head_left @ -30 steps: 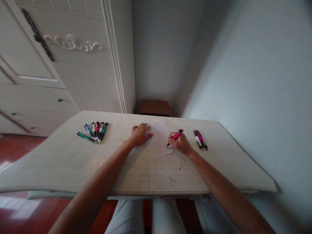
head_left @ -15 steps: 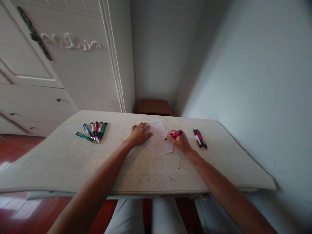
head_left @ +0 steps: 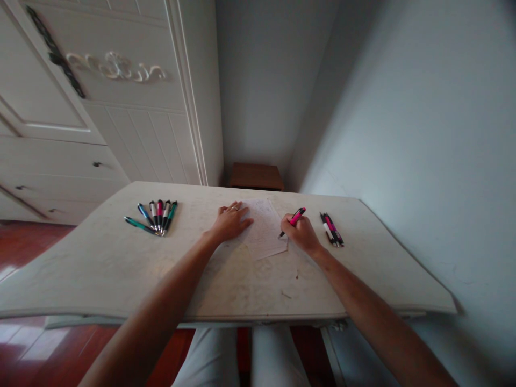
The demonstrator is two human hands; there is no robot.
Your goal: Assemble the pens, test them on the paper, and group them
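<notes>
A sheet of paper (head_left: 264, 231) with faint writing lies on the white table, another sheet's edge showing beneath it. My left hand (head_left: 233, 221) rests flat on its left side, fingers spread, a ring on one finger. In my right hand (head_left: 300, 231) is a pink and black pen (head_left: 297, 216), pinched and tilted, its tip at the paper's right edge. Whether the tip touches the paper I cannot tell. To the right of that hand lie several pens (head_left: 332, 230), pink, black and white, side by side.
Several more pens (head_left: 161, 216) fan out on the table's left part, green, blue, white and pink. Small dark specks mark the tabletop (head_left: 242, 295) near its front edge. A white cabinet (head_left: 153, 134) stands behind left, a brown wooden box-like piece (head_left: 257, 176) beyond the table, a wall (head_left: 423, 134) on the right.
My right hand has shifted slightly to the right with the pen, which now stands more upright. The pen tip has moved right and a little nearer to me. My left hand has stayed put.
</notes>
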